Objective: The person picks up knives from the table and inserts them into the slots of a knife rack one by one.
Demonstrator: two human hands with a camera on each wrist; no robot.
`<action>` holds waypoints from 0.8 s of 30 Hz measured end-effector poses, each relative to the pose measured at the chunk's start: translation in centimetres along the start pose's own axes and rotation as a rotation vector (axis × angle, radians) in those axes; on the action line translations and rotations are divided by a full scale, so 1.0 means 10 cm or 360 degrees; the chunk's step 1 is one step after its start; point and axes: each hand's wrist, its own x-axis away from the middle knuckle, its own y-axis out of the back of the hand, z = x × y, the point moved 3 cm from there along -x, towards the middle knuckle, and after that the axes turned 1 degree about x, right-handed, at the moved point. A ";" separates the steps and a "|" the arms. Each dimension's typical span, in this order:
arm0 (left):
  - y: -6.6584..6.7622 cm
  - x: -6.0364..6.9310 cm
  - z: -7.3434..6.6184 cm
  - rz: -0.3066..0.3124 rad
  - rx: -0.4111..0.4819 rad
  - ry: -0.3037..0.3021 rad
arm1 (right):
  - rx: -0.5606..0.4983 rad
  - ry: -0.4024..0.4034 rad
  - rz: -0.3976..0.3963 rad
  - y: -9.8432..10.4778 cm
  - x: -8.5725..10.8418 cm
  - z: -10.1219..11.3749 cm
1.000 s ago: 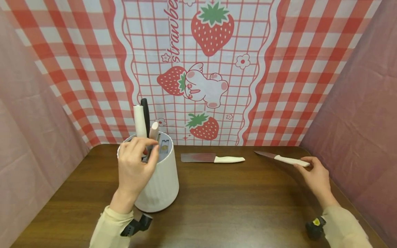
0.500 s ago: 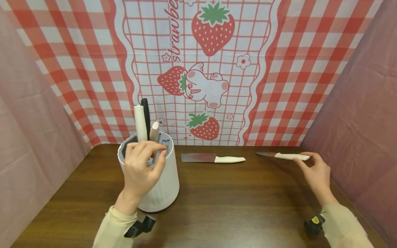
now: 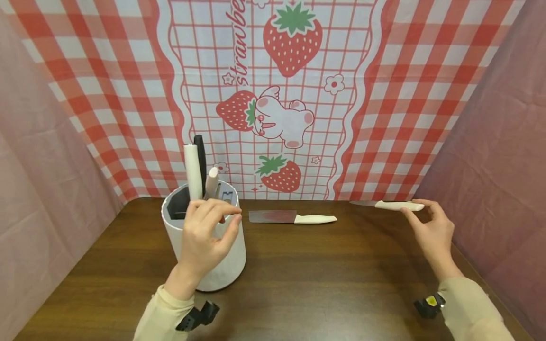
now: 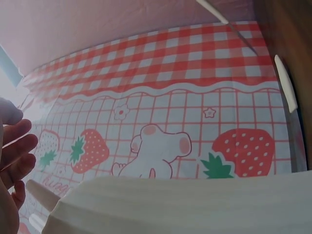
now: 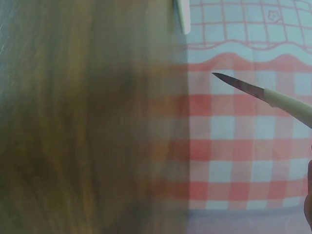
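Note:
In the head view my right hand [image 3: 435,232] pinches the end of the white handle of a small knife [image 3: 398,205], its blade pointing left above the table's back right. The right wrist view shows that knife [image 5: 287,105] clear of the table. My left hand [image 3: 206,239] is in front of the white ribbed knife block [image 3: 226,260], fingers bent loosely with thumb and forefinger slightly apart, holding nothing. Two light handles [image 3: 193,170] and a black handle [image 3: 199,156] stand up out of the block. In the left wrist view the fingers [image 4: 19,141] are beside the block [image 4: 185,204].
A cleaver [image 3: 273,217] with a white handle lies near the table's back edge, right of the block. Behind the brown table [image 3: 298,284] hangs a red and white checked cloth [image 3: 396,94] with strawberries; pink cloths [image 3: 490,142] hang at the sides.
My left hand has moved right across the front of the block, uncovering its dark left compartment. My right hand has raised the small knife a little, and its blade now points more nearly straight left.

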 end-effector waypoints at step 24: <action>-0.14 0.06 -0.17 0.0156 0.0128 0.0032 | -0.0861 0.0379 0.0157 -0.01 0.09 1.11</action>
